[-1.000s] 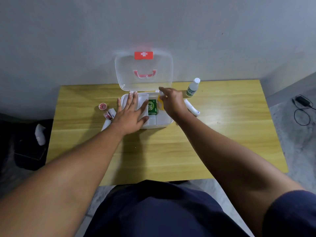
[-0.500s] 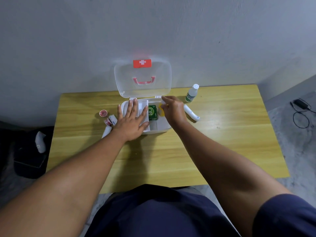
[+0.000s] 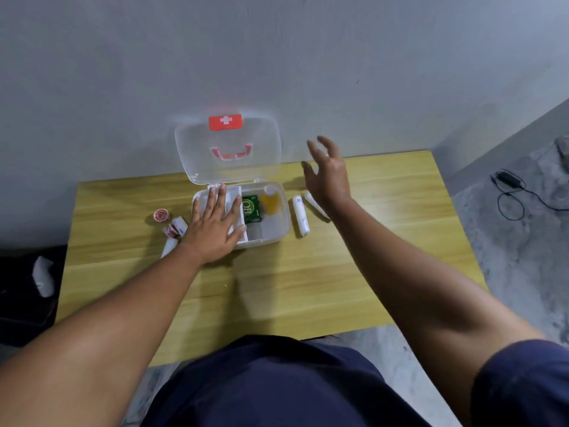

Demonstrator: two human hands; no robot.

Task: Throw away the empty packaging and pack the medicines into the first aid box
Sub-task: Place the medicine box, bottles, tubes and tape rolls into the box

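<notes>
Head view looks down on a yellow wooden table set against a grey wall. First aid box of clear plastic sits near the far edge, its lid standing upright with a red cross label and a red handle. Left hand lies flat, fingers spread, on the white tray in the box's left part, gripping nothing. Beside it inside the box are a green packet and a small bottle of orange liquid in the far right compartment. Right hand hangs in the air to the right of the box, fingers loose and spread, empty. Just right of the box lies a white tube, with a second white tube partly hidden under the right wrist. Left of the box are a red tape roll, two small red and white packs and a white tube near the left wrist
</notes>
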